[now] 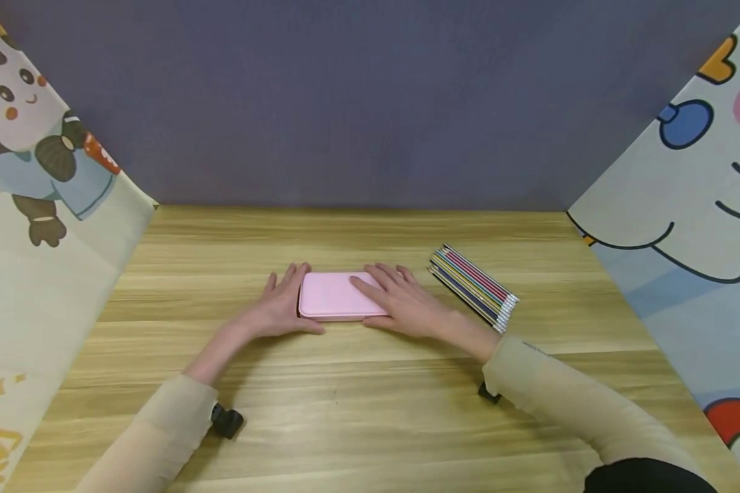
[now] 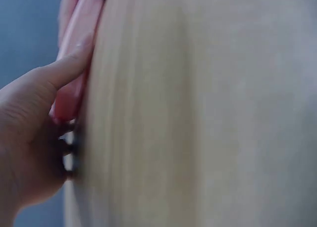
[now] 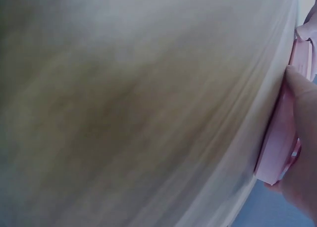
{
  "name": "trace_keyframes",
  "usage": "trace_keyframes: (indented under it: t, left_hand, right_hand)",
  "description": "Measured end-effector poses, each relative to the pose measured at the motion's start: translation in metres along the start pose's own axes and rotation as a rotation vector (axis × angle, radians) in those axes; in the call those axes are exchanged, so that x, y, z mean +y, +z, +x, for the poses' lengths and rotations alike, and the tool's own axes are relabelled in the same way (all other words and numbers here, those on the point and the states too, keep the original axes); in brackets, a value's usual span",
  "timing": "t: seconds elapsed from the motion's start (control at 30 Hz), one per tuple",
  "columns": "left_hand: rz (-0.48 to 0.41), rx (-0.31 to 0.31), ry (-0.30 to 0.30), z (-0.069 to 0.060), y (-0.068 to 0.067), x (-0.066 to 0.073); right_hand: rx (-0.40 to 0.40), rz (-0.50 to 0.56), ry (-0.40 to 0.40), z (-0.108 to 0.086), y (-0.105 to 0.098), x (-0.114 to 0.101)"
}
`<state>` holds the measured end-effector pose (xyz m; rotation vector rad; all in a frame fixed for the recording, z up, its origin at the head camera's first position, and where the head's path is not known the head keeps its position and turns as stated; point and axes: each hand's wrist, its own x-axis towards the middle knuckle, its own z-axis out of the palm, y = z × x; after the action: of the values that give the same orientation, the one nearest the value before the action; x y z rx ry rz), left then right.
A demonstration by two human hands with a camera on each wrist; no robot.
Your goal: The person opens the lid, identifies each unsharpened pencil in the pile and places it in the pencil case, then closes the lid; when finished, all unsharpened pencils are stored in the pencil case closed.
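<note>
A pink pencil case (image 1: 329,294), rectangular with rounded corners, lies flat on the wooden table. My left hand (image 1: 277,311) holds its left end, thumb along the near side and fingers towards the far corner. Across the right end lies my right hand (image 1: 410,308), gripping it with the thumb at the near side, one finger on top and others by the far edge. In the left wrist view the left thumb presses the side of the case (image 2: 72,96). The right wrist view shows the right thumb against the side of the case (image 3: 277,143).
Several pencils (image 1: 473,287) in different colours lie side by side, slanting, to the right of the case and close to the right forearm. A dark panel (image 1: 370,103) stands behind the table (image 1: 345,411), and printed panels flank it left and right.
</note>
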<state>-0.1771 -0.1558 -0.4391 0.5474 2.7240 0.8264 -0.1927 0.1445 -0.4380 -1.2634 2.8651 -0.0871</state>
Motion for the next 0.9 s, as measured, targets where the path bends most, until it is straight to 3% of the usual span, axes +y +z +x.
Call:
trace_keyframes:
  t: [0.3,0.7,0.9]
  left_hand:
    - [-0.008,0.075,-0.011,0.003,0.013,-0.002]
    - [0.08,0.148,-0.05,0.003,0.025,-0.004]
    - [0.119,0.188,-0.042,0.004,0.028,-0.006]
  right_hand:
    - [0.027,-0.027,-0.029,0.001,0.004,0.001]
    - [0.027,-0.04,-0.026,0.002,0.008,0.002]
    - [0.047,-0.057,-0.053,0.002,0.008,0.003]
